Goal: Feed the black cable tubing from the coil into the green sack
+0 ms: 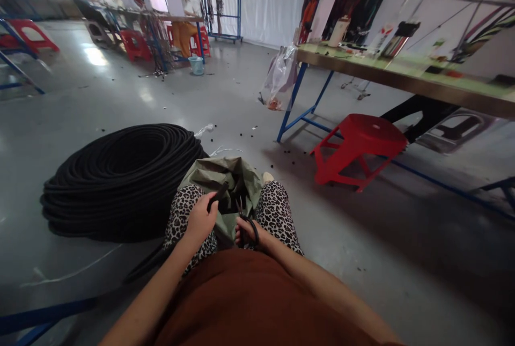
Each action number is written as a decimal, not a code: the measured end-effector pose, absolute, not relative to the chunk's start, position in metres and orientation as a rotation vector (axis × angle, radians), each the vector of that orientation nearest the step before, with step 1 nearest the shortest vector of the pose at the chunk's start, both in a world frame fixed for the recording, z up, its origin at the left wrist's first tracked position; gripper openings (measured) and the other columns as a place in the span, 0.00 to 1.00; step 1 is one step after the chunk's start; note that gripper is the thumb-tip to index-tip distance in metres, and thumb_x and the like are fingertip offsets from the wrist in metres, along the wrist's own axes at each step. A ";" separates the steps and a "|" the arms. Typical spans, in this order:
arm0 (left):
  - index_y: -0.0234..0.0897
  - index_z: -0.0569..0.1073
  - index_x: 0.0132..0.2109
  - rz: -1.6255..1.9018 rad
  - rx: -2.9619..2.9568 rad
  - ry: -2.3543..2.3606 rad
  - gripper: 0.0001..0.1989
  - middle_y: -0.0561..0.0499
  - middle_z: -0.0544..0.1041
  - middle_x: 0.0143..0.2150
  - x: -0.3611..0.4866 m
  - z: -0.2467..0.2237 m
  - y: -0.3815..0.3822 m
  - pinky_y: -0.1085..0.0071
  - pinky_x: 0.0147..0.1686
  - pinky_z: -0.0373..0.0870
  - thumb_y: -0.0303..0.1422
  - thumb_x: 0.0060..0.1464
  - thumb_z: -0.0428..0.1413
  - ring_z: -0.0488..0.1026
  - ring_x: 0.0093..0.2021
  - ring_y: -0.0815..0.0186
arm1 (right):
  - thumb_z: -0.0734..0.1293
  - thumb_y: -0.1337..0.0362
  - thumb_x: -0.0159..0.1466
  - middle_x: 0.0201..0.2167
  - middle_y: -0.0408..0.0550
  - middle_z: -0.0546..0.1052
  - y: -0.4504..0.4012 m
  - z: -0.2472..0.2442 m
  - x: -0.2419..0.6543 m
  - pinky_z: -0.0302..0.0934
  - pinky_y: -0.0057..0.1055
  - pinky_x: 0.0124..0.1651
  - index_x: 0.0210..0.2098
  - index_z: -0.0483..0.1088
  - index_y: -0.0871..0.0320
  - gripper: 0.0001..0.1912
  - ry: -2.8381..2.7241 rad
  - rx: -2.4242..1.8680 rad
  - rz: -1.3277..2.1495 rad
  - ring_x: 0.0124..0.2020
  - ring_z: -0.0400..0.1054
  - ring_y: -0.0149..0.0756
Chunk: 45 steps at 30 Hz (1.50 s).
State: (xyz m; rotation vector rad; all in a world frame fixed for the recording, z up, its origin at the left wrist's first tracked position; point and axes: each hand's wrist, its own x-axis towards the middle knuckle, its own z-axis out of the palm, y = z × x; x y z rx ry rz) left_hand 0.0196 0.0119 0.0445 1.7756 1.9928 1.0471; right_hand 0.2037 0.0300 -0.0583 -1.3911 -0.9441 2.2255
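My left hand (pixel 201 219) is closed around a black cord (pixel 219 193), whose short end sticks out past the fingers. The cord trails back under my left forearm, beside the big coil of black cord (pixel 92 196) on the floor. In my right hand (pixel 243 230) is a pair of scissors (pixel 255 231) with black handles, blades pointing up and a little apart from the cord end. An olive-green bag (pixel 248 170) stands with its mouth open between my knees, below both hands. Dark pieces show inside it, though I cannot make out their shape.
To the right a red stool (pixel 366 131) stands by a long worktable (pixel 402 75) with blue legs. A clear plastic bag (pixel 281 75) hangs at its corner. Small black bits and white string (pixel 225 149) lie on the floor. Two people sit at a farther table, near a light-blue bucket (pixel 197 65).
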 end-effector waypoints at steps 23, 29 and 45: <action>0.35 0.74 0.54 0.242 2.143 2.229 0.18 0.42 0.77 0.50 0.023 0.020 -0.002 0.66 0.47 0.71 0.36 0.67 0.45 0.76 0.48 0.59 | 0.70 0.33 0.52 0.22 0.41 0.71 0.032 -0.083 0.207 0.64 0.29 0.30 0.30 0.67 0.61 0.34 -1.212 -1.340 2.214 0.22 0.68 0.30; 0.36 0.71 0.57 0.113 2.082 2.145 0.20 0.43 0.79 0.51 0.024 0.016 -0.003 0.65 0.46 0.70 0.37 0.68 0.41 0.77 0.48 0.59 | 0.69 0.36 0.56 0.23 0.44 0.72 0.032 -0.085 0.211 0.63 0.29 0.29 0.31 0.68 0.61 0.31 -1.341 -1.325 2.185 0.23 0.69 0.32; 0.36 0.72 0.54 -0.020 1.924 2.127 0.21 0.43 0.78 0.53 0.026 0.030 0.006 0.64 0.47 0.70 0.38 0.68 0.39 0.76 0.51 0.58 | 0.67 0.45 0.64 0.25 0.44 0.73 0.032 -0.072 0.209 0.64 0.27 0.30 0.31 0.68 0.60 0.23 -1.473 -1.278 2.153 0.24 0.70 0.31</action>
